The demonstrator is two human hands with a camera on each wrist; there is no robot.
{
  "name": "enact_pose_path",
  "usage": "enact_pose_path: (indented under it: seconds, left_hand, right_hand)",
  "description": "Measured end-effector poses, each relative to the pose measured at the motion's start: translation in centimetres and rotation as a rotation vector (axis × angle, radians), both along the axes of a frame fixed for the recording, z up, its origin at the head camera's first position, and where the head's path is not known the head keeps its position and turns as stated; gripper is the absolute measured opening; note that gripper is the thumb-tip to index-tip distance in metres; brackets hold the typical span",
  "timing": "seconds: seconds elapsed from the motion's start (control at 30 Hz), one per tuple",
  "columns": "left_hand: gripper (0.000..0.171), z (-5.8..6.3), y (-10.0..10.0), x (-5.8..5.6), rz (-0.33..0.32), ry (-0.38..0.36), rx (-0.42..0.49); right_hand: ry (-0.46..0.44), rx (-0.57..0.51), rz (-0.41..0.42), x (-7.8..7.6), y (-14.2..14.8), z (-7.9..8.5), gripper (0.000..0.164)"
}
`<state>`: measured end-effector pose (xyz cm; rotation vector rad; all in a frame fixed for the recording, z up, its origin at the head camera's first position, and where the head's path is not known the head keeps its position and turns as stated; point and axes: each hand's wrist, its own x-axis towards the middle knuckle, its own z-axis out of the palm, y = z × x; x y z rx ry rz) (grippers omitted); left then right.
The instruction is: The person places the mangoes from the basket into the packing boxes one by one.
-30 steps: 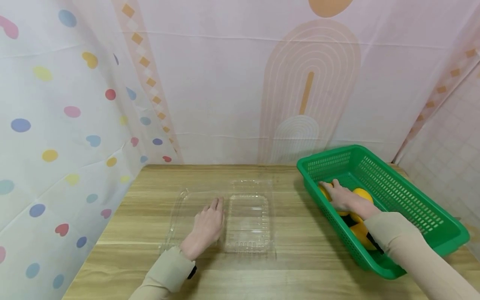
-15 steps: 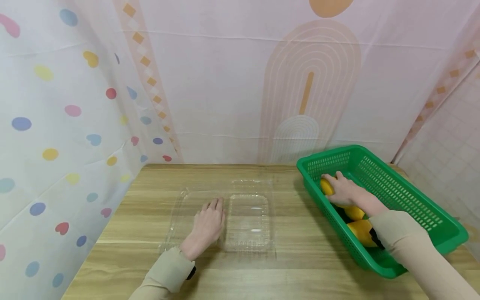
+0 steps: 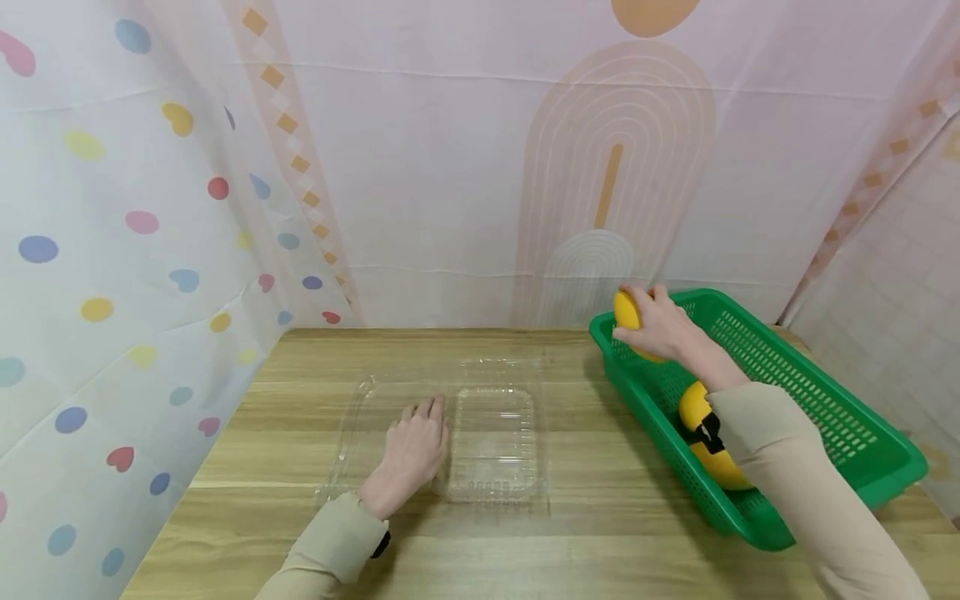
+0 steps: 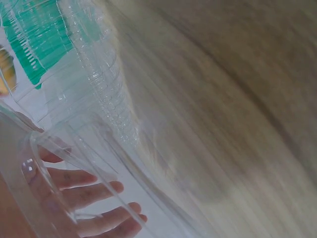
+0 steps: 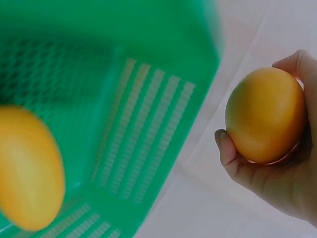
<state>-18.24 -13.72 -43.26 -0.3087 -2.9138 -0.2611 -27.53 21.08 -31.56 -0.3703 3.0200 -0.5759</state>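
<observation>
Fruit (image 3: pixel 627 311) is grasped by the right hand (image 3: pixel 660 329), thumb and fingers curled round it, over the far left corner of the basket (image 3: pixel 832 425); its long axis is mostly covered by the hand, can't be told. Clear box (image 3: pixel 495 446) is placed to the left of that hand and nearer the person, well apart, basket rim and tabletop (image 3: pixel 615 550) in between. Box is laid open, halves side by side, right half elongated front to back. Left hand (image 3: pixel 415 446) is much nearer the box: set at its left half, fingers loosely extended, nothing grasped; exact contact not clear. Other fruits (image 3: pixel 694 407) are seen low in the basket. Tabletop is wood-grained, flat; it is backed by pale patterned cloth (image 3: pixel 420 167), spotted at left.
</observation>
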Motion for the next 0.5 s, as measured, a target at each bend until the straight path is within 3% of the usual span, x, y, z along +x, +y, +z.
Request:
enact_pose_path:
  seconds: [0.17,0.5]
  left_hand:
    - [0.043,0.0,0.0,-0.1,0.002,-0.001,0.002]
    - [0.043,0.1,0.0,-0.1,0.002,-0.023,-0.012]
  right_hand:
    - [0.018,-0.030,0.025,-0.2,-3.1,-0.1,0.072]
    - [-0.018,-0.105,0.091,0.4,-9.7,-1.9,0.076]
